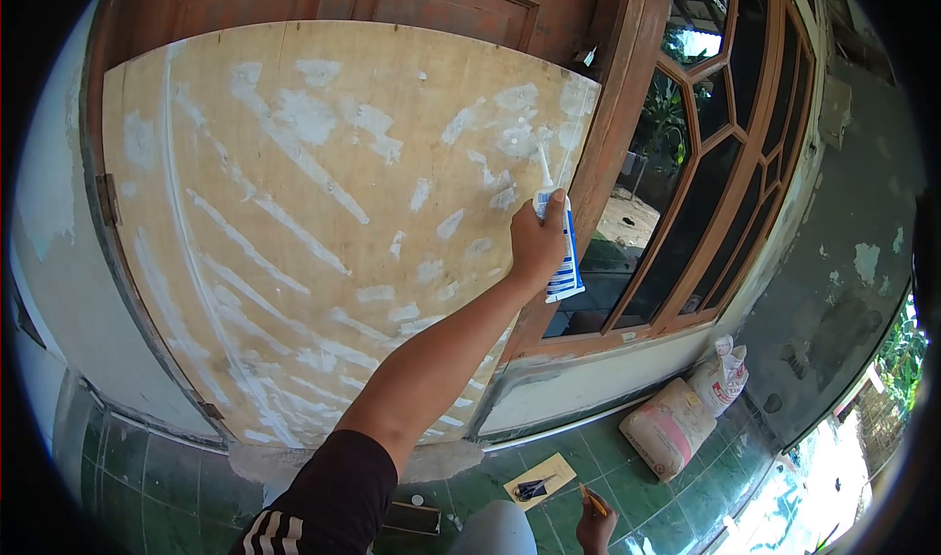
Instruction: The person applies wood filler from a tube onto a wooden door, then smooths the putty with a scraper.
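Observation:
My left hand (537,246) is raised, its fingers wrapped round a white and blue tube (564,280). The tube's long white nozzle points up and reaches the upper right part of a pale wooden panel (323,182). White filler patches and diagonal streaks cover much of that panel. Low at the bottom right, my right hand (595,530) is closed on a thin orange-brown tool (593,501); its exact kind is hard to make out. A yellowish board (551,470) with a dark object on it lies on the floor beside that hand.
Behind the panel stands a brown wooden door (441,6). A brown-framed window (676,212) is at the right. Two sacks (668,428) rest on the green tiles (622,467) near the wall. A small dark box (412,518) and my knee (498,530) are at the bottom.

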Demonstrator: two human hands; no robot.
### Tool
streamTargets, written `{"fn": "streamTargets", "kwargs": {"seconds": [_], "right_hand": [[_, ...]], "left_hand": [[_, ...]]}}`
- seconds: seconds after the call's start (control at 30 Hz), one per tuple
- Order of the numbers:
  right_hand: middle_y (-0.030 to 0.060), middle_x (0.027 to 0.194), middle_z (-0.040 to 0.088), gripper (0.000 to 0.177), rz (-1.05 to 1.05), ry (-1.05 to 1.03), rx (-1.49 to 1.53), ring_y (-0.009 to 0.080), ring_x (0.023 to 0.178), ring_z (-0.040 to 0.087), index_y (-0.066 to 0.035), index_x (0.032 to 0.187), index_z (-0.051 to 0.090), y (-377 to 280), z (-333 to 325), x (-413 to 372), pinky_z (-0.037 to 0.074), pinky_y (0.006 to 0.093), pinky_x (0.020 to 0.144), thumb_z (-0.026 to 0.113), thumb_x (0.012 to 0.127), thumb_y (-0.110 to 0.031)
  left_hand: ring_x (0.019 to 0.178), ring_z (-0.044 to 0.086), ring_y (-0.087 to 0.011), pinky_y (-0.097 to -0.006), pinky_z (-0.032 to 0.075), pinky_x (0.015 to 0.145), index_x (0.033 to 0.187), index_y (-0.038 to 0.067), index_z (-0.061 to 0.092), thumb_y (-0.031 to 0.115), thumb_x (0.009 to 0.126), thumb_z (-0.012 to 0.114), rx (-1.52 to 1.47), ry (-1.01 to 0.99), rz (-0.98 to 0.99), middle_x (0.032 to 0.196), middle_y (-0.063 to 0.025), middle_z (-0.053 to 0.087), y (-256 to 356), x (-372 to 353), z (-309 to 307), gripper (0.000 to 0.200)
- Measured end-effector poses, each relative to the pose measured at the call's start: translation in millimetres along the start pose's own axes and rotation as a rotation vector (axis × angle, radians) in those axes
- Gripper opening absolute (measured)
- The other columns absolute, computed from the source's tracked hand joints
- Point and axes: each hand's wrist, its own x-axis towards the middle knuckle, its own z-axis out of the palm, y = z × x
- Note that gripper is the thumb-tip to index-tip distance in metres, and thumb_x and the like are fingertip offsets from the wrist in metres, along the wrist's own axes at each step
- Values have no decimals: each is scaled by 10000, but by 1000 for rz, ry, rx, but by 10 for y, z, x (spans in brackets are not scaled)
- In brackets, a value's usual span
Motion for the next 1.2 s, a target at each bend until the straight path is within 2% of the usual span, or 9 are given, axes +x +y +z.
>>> {"fn": "streamTargets", "kwargs": {"seconds": [0.03,0.13,0.53,0.73,0.93,1.13,1.17,1.2], "right_hand": [[161,880,766,246,11,1,-1,218,828,744,6,1128,766,4,-7,-9,557,335,789,665,959,-141],[173,892,766,246,0,-2,-19,230,828,746,11,1128,764,-32,-28,14,559,337,799,665,961,-140],[205,934,766,238,-53,-27,-31,282,869,766,1,1135,762,-46,-48,10,568,352,804,667,954,-122],[203,934,768,235,33,-35,-50,291,863,766,-5,1130,764,-5,-42,-18,570,358,802,672,956,-133],[215,942,766,236,-66,-25,-57,334,874,765,-9,1116,767,7,16,-15,573,381,815,675,956,-156],[217,933,764,227,-79,-36,-44,339,873,764,-14,1098,771,-16,74,15,573,387,797,676,954,-161],[217,933,763,229,-72,-47,-46,335,869,764,-15,1101,771,-23,88,13,572,384,793,677,955,-163],[216,933,763,230,-66,-60,-47,332,865,764,-16,1104,771,-48,99,24,571,382,790,677,956,-165]], "left_hand": [[566,630,-144,-318,492,546,830,34,603,504,1070,537,2,2,-1,643,-60,618,-11,0,4,532],[592,629,-236,-401,475,586,846,-20,624,486,1053,576,-53,18,-34,660,-126,629,27,-12,25,549],[604,606,-171,-365,470,579,855,-8,618,428,1063,589,-136,45,-12,671,-83,615,154,-50,47,483],[604,561,-132,-342,452,576,858,9,623,399,1070,584,-345,25,-203,676,-44,589,462,-118,63,446],[628,565,-119,-314,481,635,887,16,632,431,1065,582,-380,62,-322,713,-31,594,551,-111,110,455],[599,592,-149,-331,505,540,1036,10,628,535,1054,558,-726,-51,-663,768,-49,588,844,-65,-10,530],[607,629,-162,-342,531,499,1069,20,628,549,1059,529,-818,-33,-728,801,-71,606,956,-43,-5,538],[619,640,-163,-344,544,511,1078,23,628,547,1062,522,-824,-52,-739,806,-73,611,955,-5,-33,535]]}}
